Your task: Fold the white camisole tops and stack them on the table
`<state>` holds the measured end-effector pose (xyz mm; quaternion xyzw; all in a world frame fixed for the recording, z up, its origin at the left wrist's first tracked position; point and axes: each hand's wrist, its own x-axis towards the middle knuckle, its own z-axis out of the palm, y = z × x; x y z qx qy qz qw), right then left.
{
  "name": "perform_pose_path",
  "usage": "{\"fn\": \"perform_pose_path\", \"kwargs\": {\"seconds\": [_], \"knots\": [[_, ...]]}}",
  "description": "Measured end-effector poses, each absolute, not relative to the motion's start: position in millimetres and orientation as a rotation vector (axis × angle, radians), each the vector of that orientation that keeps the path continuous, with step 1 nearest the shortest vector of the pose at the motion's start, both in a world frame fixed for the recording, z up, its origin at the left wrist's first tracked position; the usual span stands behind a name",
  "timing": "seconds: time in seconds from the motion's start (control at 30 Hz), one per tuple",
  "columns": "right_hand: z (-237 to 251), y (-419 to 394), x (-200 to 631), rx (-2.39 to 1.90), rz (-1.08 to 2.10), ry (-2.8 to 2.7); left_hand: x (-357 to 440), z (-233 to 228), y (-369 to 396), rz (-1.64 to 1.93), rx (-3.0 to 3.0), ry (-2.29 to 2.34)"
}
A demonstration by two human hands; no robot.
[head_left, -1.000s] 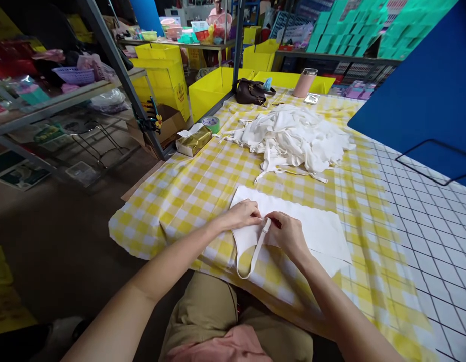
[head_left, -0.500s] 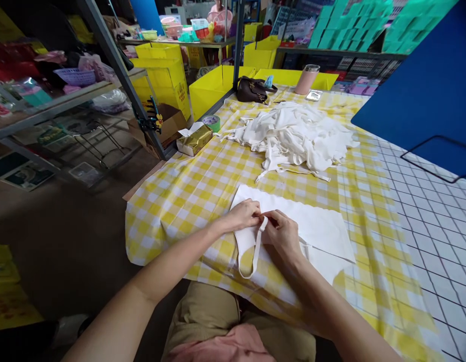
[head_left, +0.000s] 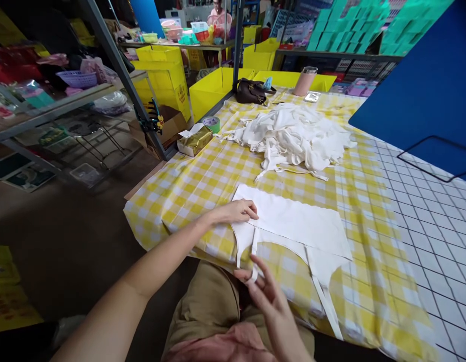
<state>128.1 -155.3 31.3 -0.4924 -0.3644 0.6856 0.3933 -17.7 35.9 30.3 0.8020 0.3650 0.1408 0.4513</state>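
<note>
While the left hand (head_left: 238, 212) lies flat, fingers spread and pressing, on the near-left corner of the flat white fabric garment (head_left: 296, 226), the right hand (head_left: 263, 291) sits at the table's near edge w/ the end of the garment's thin white strap loop (head_left: 253, 251) caught at its thumb and fingertips; fingers mostly extended, so whether it's a real pinch or just a touch is hard to tell. The garment is spread on the yellow-and-white checked tablecloth (head_left: 202, 181), close to the near edge. A second strap at its right end hangs over that edge, its tip blurred. Beyond lies a heaped pile of white fabric pieces (head_left: 293, 136), individual items not separable. The gold tissue box (head_left: 194, 141) sits at the left edge. Right forearm is cut off by the frame bottom.
</note>
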Motion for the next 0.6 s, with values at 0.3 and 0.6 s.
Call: {"fn": "perform_pose_path", "kwargs": {"seconds": [0.3, 0.6], "knots": [[16.2, -141.1, 197.8, -1.538, 0.892, -1.664, -19.5, 31.5, 56.0, 0.602, 1.926, 1.417], [41.1, 16.1, 316.5, -2.524, 0.41, -1.557, -14.9, 24.9, 86.8, 0.337, 1.863, 1.849]]}}
